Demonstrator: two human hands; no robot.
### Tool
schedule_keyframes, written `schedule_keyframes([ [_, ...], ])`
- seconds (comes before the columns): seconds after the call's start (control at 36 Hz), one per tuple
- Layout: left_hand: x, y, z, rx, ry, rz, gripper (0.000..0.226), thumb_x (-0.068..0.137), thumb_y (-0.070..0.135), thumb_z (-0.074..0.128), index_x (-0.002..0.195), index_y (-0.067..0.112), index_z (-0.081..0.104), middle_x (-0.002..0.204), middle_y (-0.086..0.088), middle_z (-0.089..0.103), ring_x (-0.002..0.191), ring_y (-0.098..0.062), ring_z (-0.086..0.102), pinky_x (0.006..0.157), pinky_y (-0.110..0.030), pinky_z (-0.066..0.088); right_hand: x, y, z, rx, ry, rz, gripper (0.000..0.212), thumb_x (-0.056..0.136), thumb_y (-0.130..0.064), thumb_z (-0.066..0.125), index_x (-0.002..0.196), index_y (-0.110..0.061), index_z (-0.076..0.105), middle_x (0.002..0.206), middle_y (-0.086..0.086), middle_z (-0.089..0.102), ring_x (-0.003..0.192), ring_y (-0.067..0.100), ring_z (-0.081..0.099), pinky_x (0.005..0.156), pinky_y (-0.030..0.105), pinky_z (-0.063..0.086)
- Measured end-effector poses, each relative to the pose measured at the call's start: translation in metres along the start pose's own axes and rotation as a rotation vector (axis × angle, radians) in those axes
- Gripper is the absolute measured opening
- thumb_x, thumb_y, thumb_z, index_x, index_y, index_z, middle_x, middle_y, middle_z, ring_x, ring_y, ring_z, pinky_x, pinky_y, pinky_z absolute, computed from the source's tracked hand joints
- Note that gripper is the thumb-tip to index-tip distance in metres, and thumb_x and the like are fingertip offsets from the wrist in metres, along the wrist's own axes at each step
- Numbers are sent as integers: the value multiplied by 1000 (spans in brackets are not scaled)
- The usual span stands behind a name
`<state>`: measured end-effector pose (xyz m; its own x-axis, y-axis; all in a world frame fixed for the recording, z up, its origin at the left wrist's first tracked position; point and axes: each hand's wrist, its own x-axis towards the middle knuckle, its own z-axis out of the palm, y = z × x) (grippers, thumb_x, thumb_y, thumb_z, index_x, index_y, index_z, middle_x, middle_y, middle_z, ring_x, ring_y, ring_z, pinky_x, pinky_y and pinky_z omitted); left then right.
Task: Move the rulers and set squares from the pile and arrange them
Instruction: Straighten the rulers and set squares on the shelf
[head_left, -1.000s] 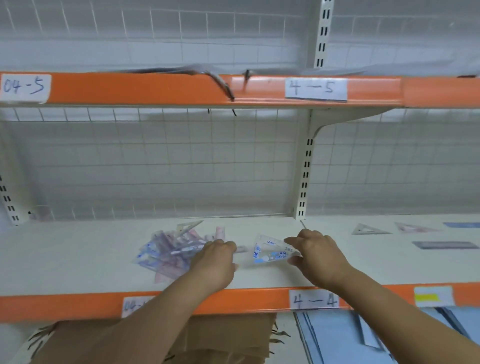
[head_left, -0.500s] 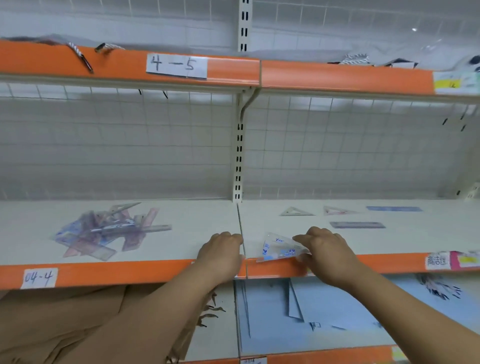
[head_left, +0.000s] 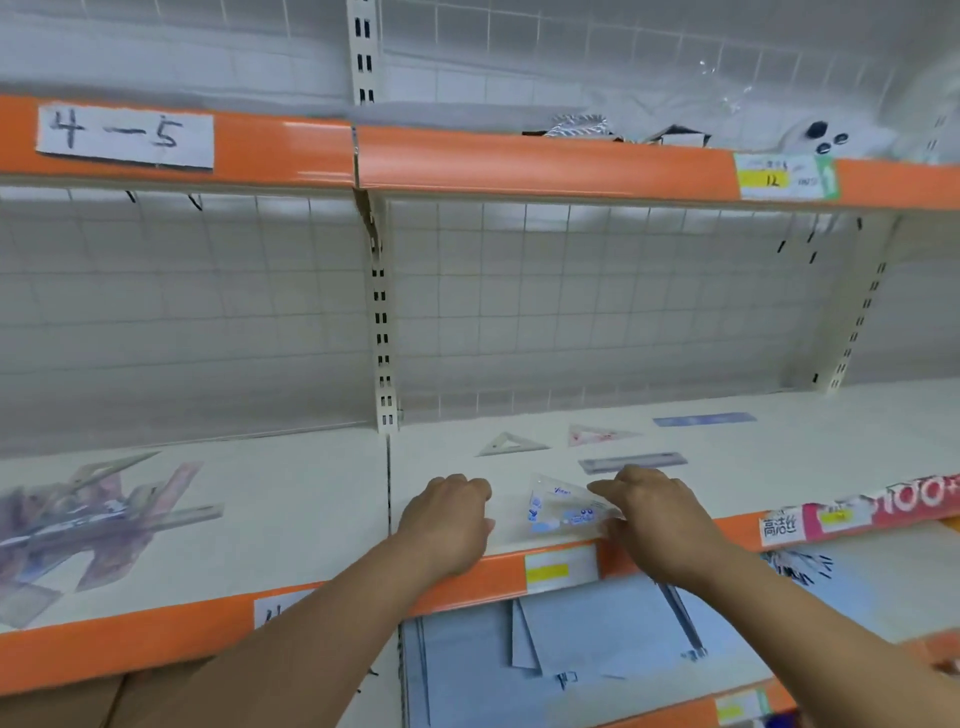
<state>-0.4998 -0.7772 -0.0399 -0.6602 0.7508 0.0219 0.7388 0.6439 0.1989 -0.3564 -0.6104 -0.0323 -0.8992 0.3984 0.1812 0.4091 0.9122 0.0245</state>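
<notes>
- Your right grip pinches the right corner of a clear set square with blue print, thumb and fingers closed on it.
- The set square is tilted over the front of the shelf, just inside the orange front lip. You cannot tell whether its low edge touches the board.
- Your left grip rests on the same front edge, just left of the set square and apart from it. Its fingers are curled under and nothing shows in them.
- Open room: bare board lies between the two grips, and more behind them up to the laid-out row.
- Right bay, behind your grips: a grey set square, a pink set square, a blue ruler and a grey ruler, all flat and apart from one another. The grey ruler lies just beyond your right knuckles.
- Left bay: the pile of overlapping rulers and set squares, well apart from both grips, past the seam between boards.
- Bounds: slotted upright post and wire grid at the back, upper shelf with the "4-5" label overhead.
- Below the lip: blue sheets on the lower shelf.
</notes>
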Motion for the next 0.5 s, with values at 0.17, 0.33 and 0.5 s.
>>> schedule_keyframes([
  [0.17, 41, 6, 0, 2, -3, 55, 40, 99, 32, 45, 137, 19, 44, 136, -5, 46, 127, -24, 41, 99, -34, 41, 26, 22, 6, -8, 27, 22, 44, 92, -33, 51, 135, -35, 47, 120, -1, 53, 115, 21, 49, 90, 30, 38],
  [0.33, 80, 8, -4, -2, 20, 109, 38, 100, 31, 43, 136, 20, 45, 134, -4, 47, 125, -23, 42, 97, -33, 40, 57, 36, 8, -45, 59, 52, 41, 94, -34, 50, 134, -34, 48, 120, -2, 54, 113, 21, 49, 90, 31, 38],
  [0.5, 107, 14, 5, 1, 6, 127, 38, 100, 32, 42, 137, 20, 45, 135, -3, 47, 126, -22, 42, 97, -32, 40, 74, 50, 19, -49, 47, 75, 42, 94, -34, 49, 136, -33, 46, 123, -1, 52, 115, 22, 48, 92, 32, 37],
])
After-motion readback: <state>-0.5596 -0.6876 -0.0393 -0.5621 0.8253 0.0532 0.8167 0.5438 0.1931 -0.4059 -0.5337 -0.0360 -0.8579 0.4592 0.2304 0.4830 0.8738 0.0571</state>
